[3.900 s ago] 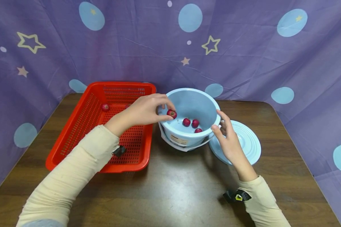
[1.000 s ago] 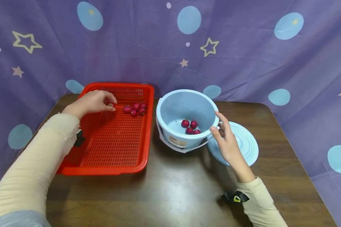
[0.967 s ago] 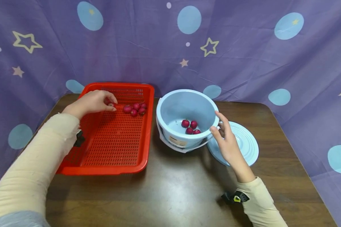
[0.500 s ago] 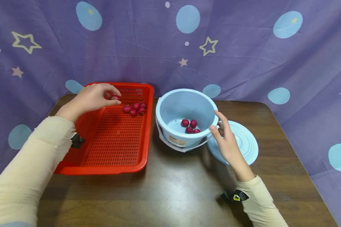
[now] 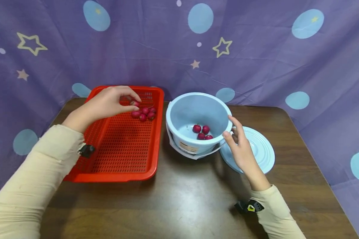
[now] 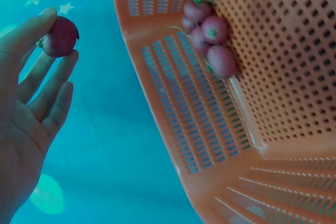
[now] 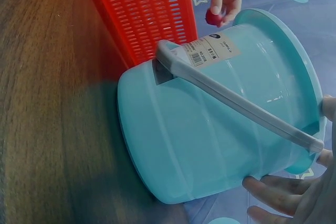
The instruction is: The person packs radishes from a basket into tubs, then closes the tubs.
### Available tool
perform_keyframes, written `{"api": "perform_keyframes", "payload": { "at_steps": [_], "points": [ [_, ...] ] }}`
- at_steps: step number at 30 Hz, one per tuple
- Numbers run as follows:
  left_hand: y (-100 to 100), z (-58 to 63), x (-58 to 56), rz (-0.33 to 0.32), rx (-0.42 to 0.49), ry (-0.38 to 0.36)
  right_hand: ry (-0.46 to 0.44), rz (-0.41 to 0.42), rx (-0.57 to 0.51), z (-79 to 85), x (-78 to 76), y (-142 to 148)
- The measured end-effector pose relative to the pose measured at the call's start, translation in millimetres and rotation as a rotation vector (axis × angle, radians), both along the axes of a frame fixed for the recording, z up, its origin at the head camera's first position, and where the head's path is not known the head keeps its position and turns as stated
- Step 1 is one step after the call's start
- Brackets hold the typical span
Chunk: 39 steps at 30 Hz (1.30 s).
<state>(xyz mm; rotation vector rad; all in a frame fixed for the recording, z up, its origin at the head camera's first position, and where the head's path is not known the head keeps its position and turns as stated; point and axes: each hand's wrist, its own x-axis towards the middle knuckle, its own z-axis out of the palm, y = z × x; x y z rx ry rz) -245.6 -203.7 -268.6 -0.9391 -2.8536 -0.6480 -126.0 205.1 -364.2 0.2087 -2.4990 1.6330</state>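
My left hand [image 5: 103,104] pinches a small red radish [image 5: 134,103] between thumb and fingers, above the back of the red plastic basket [image 5: 153,156]. In the left wrist view this radish [image 6: 60,36] shows a green stem stub. Several radishes [image 5: 145,111] lie clustered in the basket's back right corner. To its right stands a light blue bucket [image 5: 176,137], tilted slightly, with several radishes [image 5: 201,136] on its floor. My right hand [image 5: 240,146] holds the bucket's right side, thumb and fingers at the rim; the right wrist view shows fingers [image 7: 275,195] against the outer wall.
A light blue round lid [image 5: 261,149] lies on the wooden table [image 5: 179,199] right of the bucket, partly behind my right hand. The bucket's pale handle [image 7: 236,103] hangs down at its front. A purple patterned curtain [image 5: 167,43] rises behind the table.
Since the oldest frame, the radish then held over the bucket has joined those inside. My left hand went back to the basket, took another radish, and has lifted it rightward. The right hand stays put.
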Motion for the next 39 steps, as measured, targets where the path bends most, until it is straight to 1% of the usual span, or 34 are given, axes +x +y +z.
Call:
{"api": "perform_keyframes", "payload": {
  "at_steps": [4,8,12,20,28,33,39],
  "points": [
    [10,6.1,2.4,-0.04,0.021,0.041,0.003,-0.001,-0.002,0.7,-0.2,1],
    [19,10.5,6.4,-0.066,0.043,0.045,0.0,-0.004,0.003,0.4,-0.4,0],
    [28,10.9,9.2,-0.087,0.049,0.033,-0.006,-0.004,0.002,-0.2,-0.2,0],
    [50,10.5,15.7,-0.153,0.09,0.047,-0.013,0.001,0.001,1.2,-0.2,2],
    [70,13.9,21.2,-0.21,0.12,0.068,-0.019,0.012,-0.003,3.4,-0.5,3],
    [81,15.4,24.8,-0.251,0.115,0.078,-0.015,0.008,0.004,3.4,-0.1,3],
    [92,11.6,27.4,-0.286,0.079,0.071,-0.01,0.001,0.011,2.8,-0.1,2]
  ]
}}
